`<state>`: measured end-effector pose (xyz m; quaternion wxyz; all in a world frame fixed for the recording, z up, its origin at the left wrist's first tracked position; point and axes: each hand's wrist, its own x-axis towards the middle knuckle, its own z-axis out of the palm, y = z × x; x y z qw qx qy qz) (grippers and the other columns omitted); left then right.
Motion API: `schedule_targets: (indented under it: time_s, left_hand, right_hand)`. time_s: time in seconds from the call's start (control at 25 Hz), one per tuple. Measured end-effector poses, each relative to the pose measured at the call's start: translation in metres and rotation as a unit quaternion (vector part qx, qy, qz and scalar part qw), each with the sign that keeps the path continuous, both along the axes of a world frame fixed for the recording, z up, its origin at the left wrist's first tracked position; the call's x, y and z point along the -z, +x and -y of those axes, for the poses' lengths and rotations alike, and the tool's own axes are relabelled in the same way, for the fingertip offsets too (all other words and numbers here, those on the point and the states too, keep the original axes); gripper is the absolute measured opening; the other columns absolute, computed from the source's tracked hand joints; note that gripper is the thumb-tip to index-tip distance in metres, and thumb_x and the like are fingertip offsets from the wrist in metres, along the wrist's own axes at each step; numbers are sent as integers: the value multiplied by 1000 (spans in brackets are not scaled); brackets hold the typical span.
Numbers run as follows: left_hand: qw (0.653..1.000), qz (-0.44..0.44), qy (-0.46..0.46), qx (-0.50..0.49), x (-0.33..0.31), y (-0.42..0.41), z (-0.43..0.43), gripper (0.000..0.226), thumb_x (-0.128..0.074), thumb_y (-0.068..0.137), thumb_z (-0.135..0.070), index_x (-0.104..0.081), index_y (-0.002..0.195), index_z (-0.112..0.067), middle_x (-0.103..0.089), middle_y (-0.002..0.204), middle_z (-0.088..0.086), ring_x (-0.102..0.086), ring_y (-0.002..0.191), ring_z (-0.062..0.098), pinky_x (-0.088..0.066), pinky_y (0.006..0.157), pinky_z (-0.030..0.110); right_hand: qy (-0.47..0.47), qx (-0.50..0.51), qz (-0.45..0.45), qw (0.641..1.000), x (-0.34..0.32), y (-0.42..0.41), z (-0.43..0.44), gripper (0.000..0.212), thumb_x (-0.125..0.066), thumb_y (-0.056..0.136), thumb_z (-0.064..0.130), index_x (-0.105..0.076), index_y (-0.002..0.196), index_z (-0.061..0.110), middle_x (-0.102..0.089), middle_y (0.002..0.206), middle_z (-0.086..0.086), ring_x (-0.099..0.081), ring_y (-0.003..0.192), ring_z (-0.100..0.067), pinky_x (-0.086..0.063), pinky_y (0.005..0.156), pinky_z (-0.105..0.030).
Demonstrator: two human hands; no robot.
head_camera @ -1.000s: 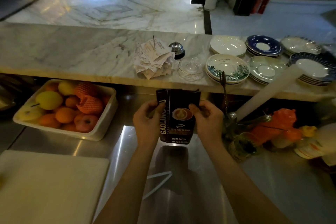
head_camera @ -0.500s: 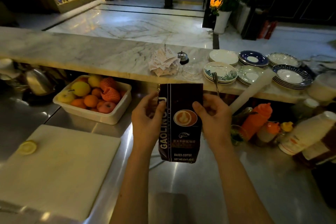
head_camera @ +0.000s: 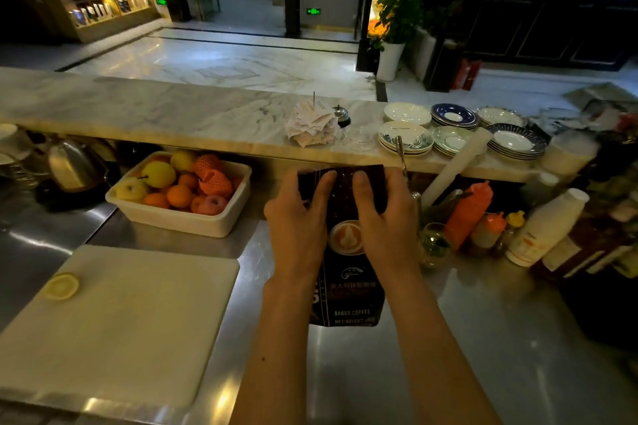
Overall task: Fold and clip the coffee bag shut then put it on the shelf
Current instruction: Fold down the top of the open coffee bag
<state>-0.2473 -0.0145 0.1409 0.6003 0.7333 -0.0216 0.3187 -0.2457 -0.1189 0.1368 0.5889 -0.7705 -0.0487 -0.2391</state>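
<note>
Two hands, left hand (head_camera: 298,222) & right hand (head_camera: 381,219), each grip clamped on upright coffee bag (head_camera: 348,272) top over steel surface (head_camera: 483,338); looks soft, crinkly, light; pinch top edge.

Both hands have shifted on the coffee bag (head_camera: 347,290). Half a second ago they gripped its sides with the thumbs on the front; now the left hand (head_camera: 298,224) and right hand (head_camera: 383,217) lie over its upper front, fingers (head_camera: 326,183) hooked across the top edge. The bag has come down, its bottom now at the steel tabletop (head_camera: 483,338), where before it hung above it.
</note>
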Motion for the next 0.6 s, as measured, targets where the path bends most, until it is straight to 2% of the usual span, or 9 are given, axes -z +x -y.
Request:
schedule_targets:
  time_s: [0.08,0.12,0.2,0.28,0.48,0.52,0.6]
  left_hand:
    - [1000,11,2,25,-2,-10,-10,5,-65,92,-11,-63,96,-8,-58,79,-22,-60,76,-20,-44,63,1]
    - [999,12,-2,34,-2,-13,-14,2,-64,93,-11,-62,94,-13,-59,79,-21,-61,76,-19,-44,63,2]
    - [999,7,-16,49,2,-17,-24,5,-62,94,-14,-61,91,-18,-61,77,-20,-62,75,-14,-45,62,3]
    - [999,0,-18,51,3,-18,-30,9,-58,97,-16,-61,89,-19,-61,76,-18,-62,74,-11,-44,61,5]
    - [999,2,9,46,0,-17,-40,21,-49,101,-15,-60,83,-16,-58,68,-14,-58,66,-8,-42,58,6]
    - [998,4,-1,65,-2,-14,-41,22,-50,101,-18,-63,84,-14,-63,69,-10,-62,67,-4,-45,59,9]
    - [989,-11,-34,141,-5,-12,-42,19,-53,100,-20,-68,93,-13,-73,74,3,-71,70,10,-57,63,27]
  right_hand:
    - [-52,40,14,998,-4,-1,-9,26,-51,96,39,-56,109,17,-63,95,9,-59,85,3,-45,72,-6]
    - [-72,57,21,996,-4,-2,-13,23,-49,97,37,-57,103,15,-61,83,8,-58,76,4,-43,64,-6]
    - [-105,94,41,989,-3,-8,-23,21,-45,100,30,-56,94,12,-51,62,9,-53,58,3,-39,50,-10]
    - [-117,120,56,984,-4,-14,-30,23,-43,101,26,-56,90,11,-44,55,12,-50,51,2,-36,44,-11]
    - [-100,129,61,985,-11,-23,-33,21,-42,102,21,-51,83,17,-42,52,12,-48,46,0,-33,41,-12]
    - [-91,130,61,985,-15,-24,-31,22,-41,102,21,-51,83,16,-42,53,11,-47,47,-1,-33,42,-12]
    - [-76,147,54,985,-25,-24,-21,23,-41,102,19,-53,83,13,-42,55,9,-45,50,0,-32,51,-9]
